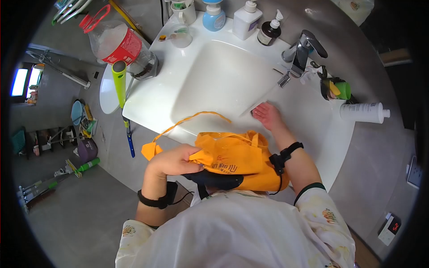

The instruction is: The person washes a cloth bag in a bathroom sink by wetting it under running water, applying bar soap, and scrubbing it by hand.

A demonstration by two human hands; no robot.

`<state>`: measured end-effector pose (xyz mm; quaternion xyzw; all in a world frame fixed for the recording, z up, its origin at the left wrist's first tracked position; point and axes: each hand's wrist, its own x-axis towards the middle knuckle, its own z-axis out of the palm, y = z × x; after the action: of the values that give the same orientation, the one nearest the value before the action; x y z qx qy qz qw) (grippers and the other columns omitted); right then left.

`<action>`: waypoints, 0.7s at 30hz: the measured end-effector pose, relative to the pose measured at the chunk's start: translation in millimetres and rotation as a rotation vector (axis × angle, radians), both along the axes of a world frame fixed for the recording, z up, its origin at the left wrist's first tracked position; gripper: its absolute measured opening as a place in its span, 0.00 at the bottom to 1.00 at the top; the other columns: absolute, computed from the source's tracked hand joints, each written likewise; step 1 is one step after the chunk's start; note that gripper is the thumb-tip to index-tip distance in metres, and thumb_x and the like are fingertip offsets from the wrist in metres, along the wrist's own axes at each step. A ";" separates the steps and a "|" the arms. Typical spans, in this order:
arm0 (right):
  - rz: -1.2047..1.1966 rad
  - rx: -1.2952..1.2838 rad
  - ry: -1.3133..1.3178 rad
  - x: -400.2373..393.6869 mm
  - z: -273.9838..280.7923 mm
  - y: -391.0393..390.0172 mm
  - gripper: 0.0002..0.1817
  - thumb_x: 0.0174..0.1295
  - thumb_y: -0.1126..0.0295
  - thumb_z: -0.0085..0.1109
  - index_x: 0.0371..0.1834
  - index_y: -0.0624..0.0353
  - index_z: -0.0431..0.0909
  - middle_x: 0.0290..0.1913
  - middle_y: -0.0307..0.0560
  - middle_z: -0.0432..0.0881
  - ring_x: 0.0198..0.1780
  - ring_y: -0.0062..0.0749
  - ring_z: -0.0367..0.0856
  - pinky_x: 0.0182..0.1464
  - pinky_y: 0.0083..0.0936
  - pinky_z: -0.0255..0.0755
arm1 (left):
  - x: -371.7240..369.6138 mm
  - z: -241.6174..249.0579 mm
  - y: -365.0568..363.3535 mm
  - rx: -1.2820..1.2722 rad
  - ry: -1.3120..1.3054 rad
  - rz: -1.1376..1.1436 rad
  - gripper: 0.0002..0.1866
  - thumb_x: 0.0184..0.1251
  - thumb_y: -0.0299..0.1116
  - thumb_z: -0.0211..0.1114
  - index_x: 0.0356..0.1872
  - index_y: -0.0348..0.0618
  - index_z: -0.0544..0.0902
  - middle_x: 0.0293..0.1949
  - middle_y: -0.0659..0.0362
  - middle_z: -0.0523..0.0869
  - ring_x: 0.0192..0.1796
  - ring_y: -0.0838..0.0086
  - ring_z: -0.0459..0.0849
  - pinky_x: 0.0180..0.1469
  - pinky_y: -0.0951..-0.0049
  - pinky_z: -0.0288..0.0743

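My left hand (182, 160) is closed on the edge of an orange apron (232, 154) with dark printed characters, bunched up in front of my body. Its orange strap (192, 117) trails over the front rim of the white sink (214, 85). Over the right side of the basin, my right hand (267, 116) is held palm up beside a thin stream of water, the fingers loosely bent and nothing in them. The water comes from the chrome faucet (300, 56) at the back right. Part of my left fingers is hidden by the cloth.
Pump bottles, a blue one (214, 18), a white one (247, 20) and a dark one (269, 31), line the back rim. A large plastic bottle (123, 47) stands at left. A white bottle (364, 112) and a green cup (342, 90) lie at right.
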<state>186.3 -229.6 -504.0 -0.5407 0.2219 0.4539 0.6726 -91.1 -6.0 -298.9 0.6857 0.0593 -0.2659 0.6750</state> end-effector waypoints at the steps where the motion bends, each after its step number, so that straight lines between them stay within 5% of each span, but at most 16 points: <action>1: -0.008 0.075 0.068 -9.5 4.7 10.2 0.31 0.71 0.52 0.42 0.64 0.70 0.62 0.62 0.58 0.69 0.65 0.48 0.67 0.67 0.43 0.61 | -3.0 4.5 0.4 -0.058 0.033 0.032 0.12 0.60 0.27 0.61 0.43 0.34 0.78 0.32 0.58 0.83 0.36 0.78 0.76 0.42 0.77 0.71; 10: -0.551 0.631 0.232 -16.7 63.8 71.8 0.35 0.70 0.50 0.32 0.67 0.72 0.55 0.69 0.65 0.58 0.71 0.54 0.57 0.72 0.47 0.52 | -31.8 51.1 11.5 -0.118 -0.005 0.173 0.11 0.57 0.21 0.61 0.43 0.33 0.80 0.33 0.62 0.84 0.35 0.81 0.77 0.40 0.79 0.72; 14: -0.546 0.727 0.147 18.7 74.0 55.3 0.35 0.71 0.49 0.31 0.67 0.72 0.55 0.68 0.66 0.59 0.71 0.55 0.57 0.72 0.48 0.52 | -41.7 66.3 14.3 -0.181 0.091 0.311 0.11 0.57 0.20 0.61 0.41 0.33 0.80 0.33 0.64 0.83 0.35 0.83 0.77 0.39 0.81 0.71; 17: -0.413 0.592 -0.084 35.2 69.5 31.7 0.34 0.71 0.49 0.35 0.66 0.71 0.57 0.66 0.63 0.62 0.67 0.52 0.62 0.70 0.46 0.57 | -48.2 62.6 16.5 -0.144 0.052 0.385 0.12 0.54 0.18 0.61 0.41 0.32 0.81 0.33 0.65 0.82 0.35 0.84 0.77 0.38 0.83 0.70; 20: -0.150 0.022 -0.319 41.4 27.6 2.6 0.27 0.69 0.54 0.47 0.62 0.64 0.66 0.58 0.54 0.73 0.59 0.40 0.72 0.58 0.40 0.71 | -53.2 64.5 17.6 -0.147 0.109 0.512 0.13 0.52 0.17 0.61 0.41 0.30 0.80 0.33 0.65 0.82 0.34 0.85 0.76 0.38 0.84 0.70; 21: -0.152 0.022 -0.322 38.0 21.4 -1.6 0.27 0.69 0.54 0.47 0.62 0.64 0.66 0.58 0.54 0.73 0.59 0.40 0.72 0.58 0.40 0.71 | -56.4 64.6 18.8 -0.118 0.082 0.562 0.14 0.51 0.17 0.61 0.41 0.30 0.80 0.34 0.65 0.82 0.34 0.85 0.76 0.37 0.85 0.70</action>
<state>224.3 -231.2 -482.5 -0.5807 0.1464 0.3117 0.7377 -147.5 12.8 -234.3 0.5906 0.2586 -0.0988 0.7580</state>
